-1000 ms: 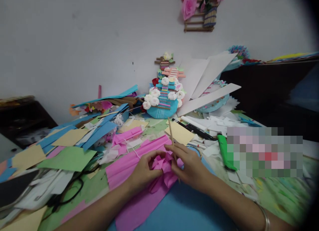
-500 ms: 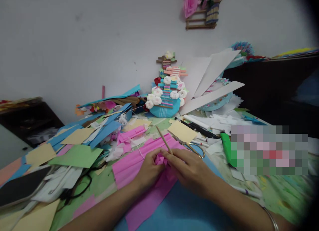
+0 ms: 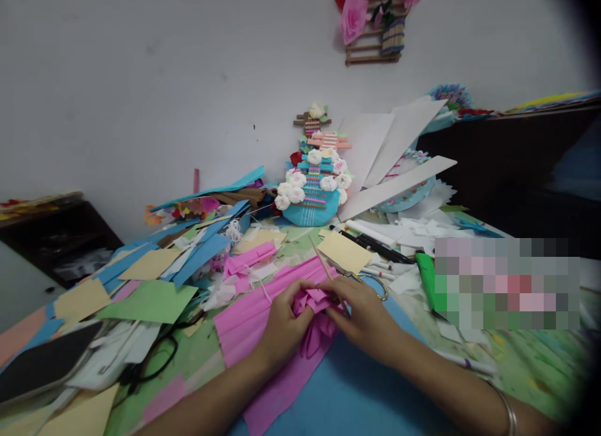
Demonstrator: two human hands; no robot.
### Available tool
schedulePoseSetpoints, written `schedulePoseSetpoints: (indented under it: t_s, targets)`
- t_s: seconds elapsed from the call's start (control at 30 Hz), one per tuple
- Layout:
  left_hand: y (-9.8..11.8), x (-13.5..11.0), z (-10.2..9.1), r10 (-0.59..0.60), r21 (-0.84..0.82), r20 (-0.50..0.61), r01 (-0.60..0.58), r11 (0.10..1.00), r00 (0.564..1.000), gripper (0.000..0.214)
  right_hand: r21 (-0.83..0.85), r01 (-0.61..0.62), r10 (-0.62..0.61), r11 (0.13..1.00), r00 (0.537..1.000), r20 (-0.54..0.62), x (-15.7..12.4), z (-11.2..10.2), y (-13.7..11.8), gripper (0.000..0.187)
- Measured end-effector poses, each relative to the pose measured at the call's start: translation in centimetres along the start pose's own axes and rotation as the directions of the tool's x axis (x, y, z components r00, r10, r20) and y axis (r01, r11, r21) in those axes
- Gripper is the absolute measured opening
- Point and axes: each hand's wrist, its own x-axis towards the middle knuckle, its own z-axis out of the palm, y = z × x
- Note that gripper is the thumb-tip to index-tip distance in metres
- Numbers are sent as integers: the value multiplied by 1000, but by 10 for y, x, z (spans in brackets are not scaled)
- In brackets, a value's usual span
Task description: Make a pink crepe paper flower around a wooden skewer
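Bunched pink crepe paper (image 3: 315,336) is between my two hands, above a larger pink crepe sheet (image 3: 251,323) lying on the table. My left hand (image 3: 287,320) is closed, with thumb and fingers pinching the bunched paper from the left. A thin wooden stick (image 3: 323,255) slants up and to the left out of my right hand (image 3: 364,314), whose fingers are closed on it beside the paper's folds. Whether the right fingertips also grip the paper is partly hidden. Just beyond my right hand lie scissors (image 3: 374,284) with gold-coloured handles.
Blue paper (image 3: 361,392) lies under my arms. Colored paper pieces (image 3: 148,300), a dark phone-like slab (image 3: 44,361) and a black cord (image 3: 157,361) are at left. Markers (image 3: 375,245) and a green tube (image 3: 426,282) lie at right. A flowered paper lute (image 3: 312,204) leans against the wall.
My right hand has shifted its hold, and the stick now passes lower between its fingers. The bunched paper shows more open folds between my hands. The camera view has shifted slightly.
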Motion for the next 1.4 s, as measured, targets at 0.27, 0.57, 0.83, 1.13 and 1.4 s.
schedulePoseSetpoints:
  t_s: [0.27, 0.57, 0.83, 1.13, 1.4]
  targets:
    - [4, -4, 1, 75, 184, 32, -80, 980, 997, 15, -228, 41, -65, 973, 993, -100, -2, 5, 5, 21]
    - [-2, -2, 0, 40, 64, -78, -35, 997, 996, 7, -59, -126, 125, 990, 992, -18, 5, -7, 5, 31]
    - [6, -4, -3, 53, 16, 39, -54, 998, 998, 35, 11, -120, 119, 993, 993, 17, 7, -9, 2, 12]
    - [3, -3, -4, 107, 36, 51, -109, 993, 993, 31, 24, 167, -168, 986, 982, 88, 1, -15, -6, 36]
    - [6, -4, -7, 32, -94, 14, -30, 995, 999, 23, -226, -130, 121, 966, 991, -52, 12, -35, 35, 43]
